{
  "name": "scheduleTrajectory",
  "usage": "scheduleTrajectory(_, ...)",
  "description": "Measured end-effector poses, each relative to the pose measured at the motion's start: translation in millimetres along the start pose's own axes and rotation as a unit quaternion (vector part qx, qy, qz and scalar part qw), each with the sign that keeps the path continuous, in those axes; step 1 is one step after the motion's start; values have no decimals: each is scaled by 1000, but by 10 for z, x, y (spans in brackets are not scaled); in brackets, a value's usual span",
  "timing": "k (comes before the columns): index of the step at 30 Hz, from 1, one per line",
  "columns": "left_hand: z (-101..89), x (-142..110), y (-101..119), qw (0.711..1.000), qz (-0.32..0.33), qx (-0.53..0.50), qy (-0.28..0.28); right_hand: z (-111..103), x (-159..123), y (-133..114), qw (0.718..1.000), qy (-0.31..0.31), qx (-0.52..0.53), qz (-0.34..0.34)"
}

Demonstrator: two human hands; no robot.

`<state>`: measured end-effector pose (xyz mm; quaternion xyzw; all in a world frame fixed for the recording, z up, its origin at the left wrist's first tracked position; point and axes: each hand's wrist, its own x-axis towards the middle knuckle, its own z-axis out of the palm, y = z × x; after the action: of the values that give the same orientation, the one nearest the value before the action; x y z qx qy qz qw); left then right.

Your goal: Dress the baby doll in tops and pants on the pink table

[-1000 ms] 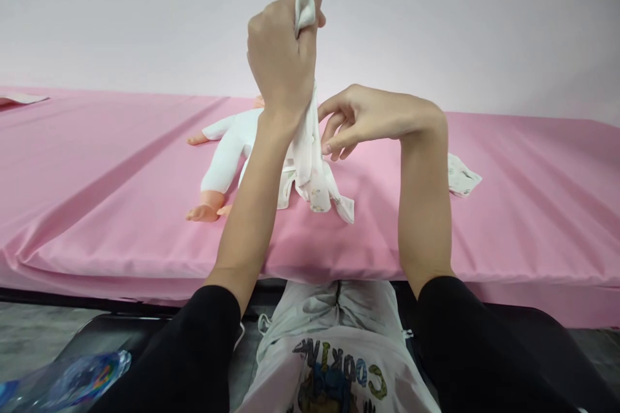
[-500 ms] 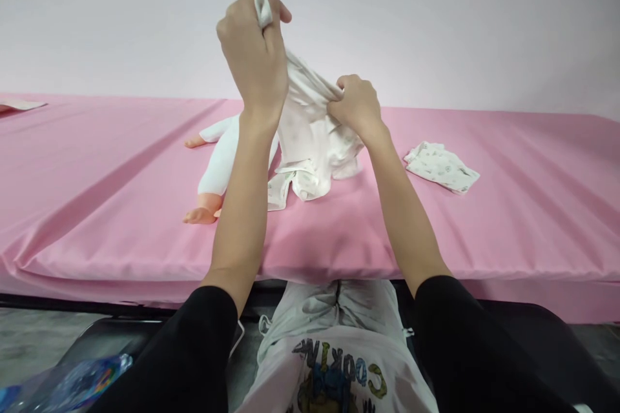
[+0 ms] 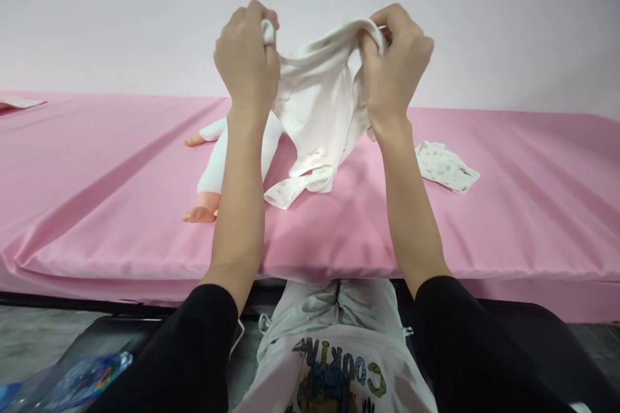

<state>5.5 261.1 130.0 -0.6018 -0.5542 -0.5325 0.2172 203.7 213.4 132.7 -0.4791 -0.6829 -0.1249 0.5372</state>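
- The left hand [image 3: 248,61] is closed in a fist, its grip tight on one end of a white garment [image 3: 314,103]; a small loop of the fabric pokes out by the thumb.
- The right hand [image 3: 397,64] is curled shut as well, its grip on the other end of the garment, with thumb and fingers pinching a rolled edge.
- Between the two raised hands the garment hangs above the pink-covered counter [image 3: 339,242], its upper edge sagging a little and its lower part reaching down toward the pink cover.
- At its lower end lies a pale, printed flap [image 3: 285,193]; from here I can't tell whether it belongs to the garment or is a separate piece.
- To the left, a doll [image 3: 213,168] in white lies on the counter, one hand and one foot showing, partly hidden behind the left forearm.
- Just beyond the right forearm, a white cloth with a small print [image 3: 446,168] lies flat on the counter.
- Another pale piece [image 3: 22,103] sits at the counter's far left, cut off by the edge of view.
- Below, at the left, there's a clear plastic bottle [image 3: 90,377] with a colourful label, well apart from the garment.
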Motion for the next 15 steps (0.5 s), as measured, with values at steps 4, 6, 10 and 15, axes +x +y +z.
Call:
scheduleTrajectory(4,-220,-102,307,975,198,-87,-57,-6,-9,-46,998,-22,48,-27)
scheduleTrajectory(6,-274,-161,445,932,273,-204,-119,2,-2,-49,995,-24,94,-27)
scheduleTrajectory(10,-225,-251,576,905,281,-268,-171,25,17,-33,973,-21,231,9)
scheduleTrajectory(15,-100,-255,558,897,301,-310,-91,-84,3,-18,887,-133,437,71)
